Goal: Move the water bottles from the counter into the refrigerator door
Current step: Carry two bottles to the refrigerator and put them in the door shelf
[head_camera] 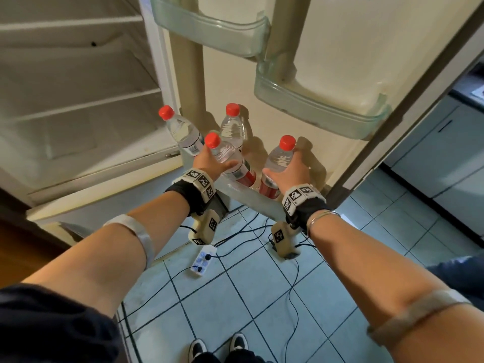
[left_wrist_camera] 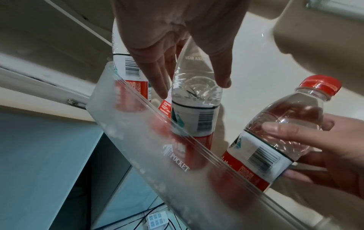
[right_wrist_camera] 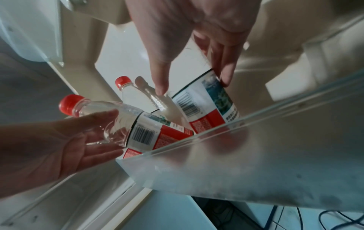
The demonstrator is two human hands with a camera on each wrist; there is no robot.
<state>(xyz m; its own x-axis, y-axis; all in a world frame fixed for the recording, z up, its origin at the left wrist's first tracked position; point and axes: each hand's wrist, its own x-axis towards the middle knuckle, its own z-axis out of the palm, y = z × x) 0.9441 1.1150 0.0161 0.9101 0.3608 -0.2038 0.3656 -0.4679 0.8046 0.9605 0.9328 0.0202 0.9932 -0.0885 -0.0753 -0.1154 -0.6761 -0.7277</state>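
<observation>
Four clear water bottles with red caps and red-white labels stand in the frosted bottom door pocket (head_camera: 251, 195) (left_wrist_camera: 157, 147). My left hand (head_camera: 217, 161) (left_wrist_camera: 193, 87) grips the front left bottle (head_camera: 225, 153) (left_wrist_camera: 195, 96) (right_wrist_camera: 138, 127), thumb on one side and fingers on the other; this bottle leans. My right hand (head_camera: 285, 166) (right_wrist_camera: 194, 85) holds the right bottle (head_camera: 280, 155) (left_wrist_camera: 275, 132) (right_wrist_camera: 206, 105) the same way. Two more bottles stand behind, one at the pocket's left end (head_camera: 183, 132) and one in the middle (head_camera: 233, 127). All bottle bases are hidden behind the pocket wall.
Two clear door bins (head_camera: 322, 106) (head_camera: 209, 24) hang above the pocket. The open fridge's white shelves (head_camera: 78, 100) are at the left. A power strip (head_camera: 203, 260) and black cables lie on the tiled floor below. Pale cabinets (head_camera: 445, 153) stand at the right.
</observation>
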